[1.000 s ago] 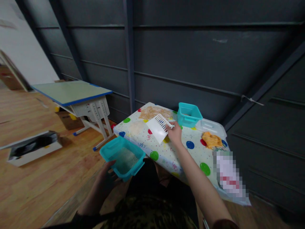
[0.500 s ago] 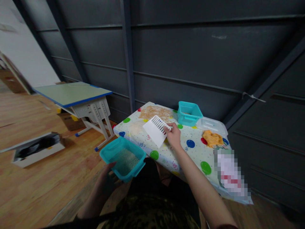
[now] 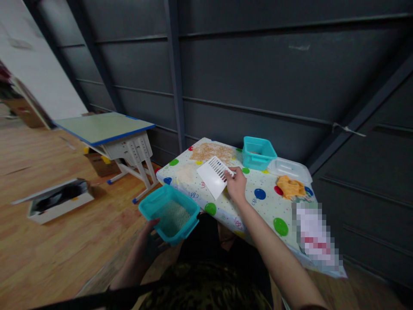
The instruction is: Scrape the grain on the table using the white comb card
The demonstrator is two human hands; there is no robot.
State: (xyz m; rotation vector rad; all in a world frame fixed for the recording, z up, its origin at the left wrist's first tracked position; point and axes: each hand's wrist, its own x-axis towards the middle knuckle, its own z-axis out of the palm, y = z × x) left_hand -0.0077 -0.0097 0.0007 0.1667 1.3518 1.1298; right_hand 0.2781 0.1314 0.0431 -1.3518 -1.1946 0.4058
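My left hand (image 3: 151,245) grips the near left rim of a teal plastic container (image 3: 151,202), which is tilted beside the table's front edge. Pale, rice-like grains (image 3: 176,215) cover its bottom. My right hand (image 3: 236,184) pinches the edge of a white slotted scraper (image 3: 211,178), angled over the tablecloth. Behind the scraper, a patch of tan grains (image 3: 211,153) is spread on the cloth. A paler patch of fine grains (image 3: 186,173) lies to the scraper's left.
A second teal container (image 3: 258,163) stands at the table's back, with a clear lid (image 3: 292,168) beside it. An orange cloth (image 3: 290,187) lies at the right, near a blurred-out packet (image 3: 314,237). A green-topped desk (image 3: 106,127) and an open white box (image 3: 61,202) are leftward.
The whole view has shifted slightly, so things appear a little further right. Both hands keep their holds, and the scraper and the container stay nearly in place.
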